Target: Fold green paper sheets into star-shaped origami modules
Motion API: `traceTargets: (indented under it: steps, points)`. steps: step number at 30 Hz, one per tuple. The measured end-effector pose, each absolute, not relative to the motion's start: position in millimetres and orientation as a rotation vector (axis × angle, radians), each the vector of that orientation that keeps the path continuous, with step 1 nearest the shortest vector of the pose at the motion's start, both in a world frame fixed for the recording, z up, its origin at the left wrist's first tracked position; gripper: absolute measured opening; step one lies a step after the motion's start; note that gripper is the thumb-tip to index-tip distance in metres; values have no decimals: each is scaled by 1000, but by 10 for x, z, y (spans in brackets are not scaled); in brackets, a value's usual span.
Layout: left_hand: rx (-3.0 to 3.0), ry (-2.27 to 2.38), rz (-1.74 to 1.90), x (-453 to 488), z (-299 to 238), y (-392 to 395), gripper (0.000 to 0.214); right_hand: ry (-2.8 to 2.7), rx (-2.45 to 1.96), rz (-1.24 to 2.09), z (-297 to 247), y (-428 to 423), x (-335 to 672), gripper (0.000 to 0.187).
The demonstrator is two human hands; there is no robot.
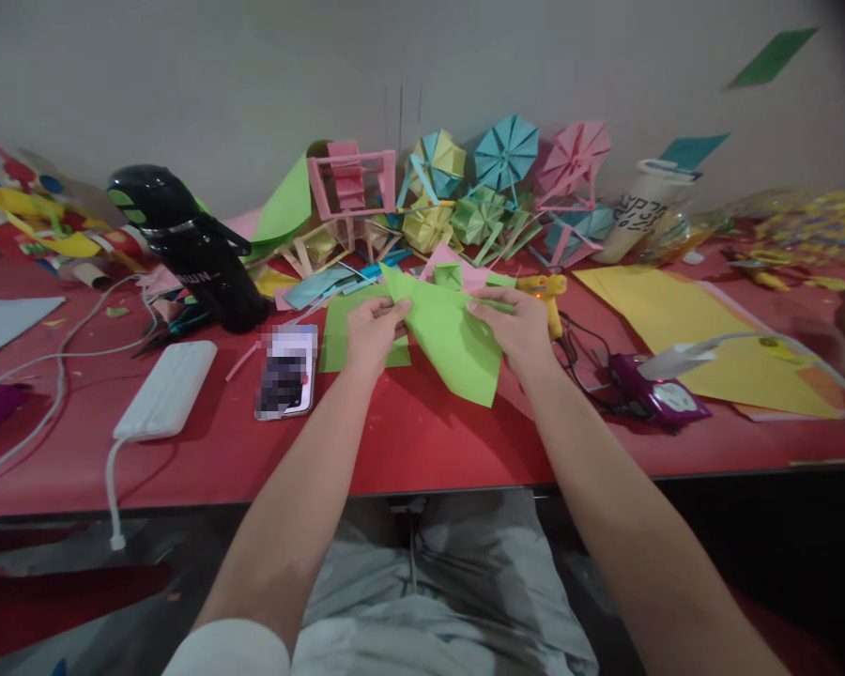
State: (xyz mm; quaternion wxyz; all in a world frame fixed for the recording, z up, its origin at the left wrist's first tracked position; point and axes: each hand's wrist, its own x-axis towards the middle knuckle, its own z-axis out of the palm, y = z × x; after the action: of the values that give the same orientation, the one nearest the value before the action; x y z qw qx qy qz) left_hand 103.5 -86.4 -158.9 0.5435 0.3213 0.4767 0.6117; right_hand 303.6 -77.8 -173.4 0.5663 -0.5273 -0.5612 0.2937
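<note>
Between my two hands a bright green sheet of paper (pixel 454 338) is held up above the red table, bent and tilted with one corner pointing down. My left hand (pixel 376 329) pinches its left edge between thumb and fingers. At the upper right edge, my right hand (pixel 517 324) grips the same sheet, its thumb on the near face. More green paper (pixel 338 333) lies flat on the table under and beside my left hand. A small folded green square (pixel 449 275) shows just behind the held sheet.
A phone (pixel 287 371), a white power bank (pixel 165 390) and a black bottle (pixel 190 249) are on the left. Right of my hands are a yellow glue gun (pixel 545 291), a purple power strip (pixel 658 390) and yellow paper (pixel 704 338). Folded paper wheels (pixel 507 155) line the wall.
</note>
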Motion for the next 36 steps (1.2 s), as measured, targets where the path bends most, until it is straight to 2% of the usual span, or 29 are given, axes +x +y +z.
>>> traceTargets:
  steps: [12, 25, 32, 36]
  points:
    - [800, 1125, 1441, 1029, -1527, -912, 24, -1267, -1281, 651, -1688, -824, 3014, 27]
    - [825, 1113, 1501, 996, -1602, -848, 13, -1296, -1267, 643, -1701, -818, 3021, 27]
    - [792, 1139, 1531, 1011, -1594, -850, 24, -1296, -1297, 651, -1665, -850, 3005, 27]
    - [818, 1141, 1550, 999, -1616, -836, 20, -1252, -1272, 707, -1664, -859, 2986, 25]
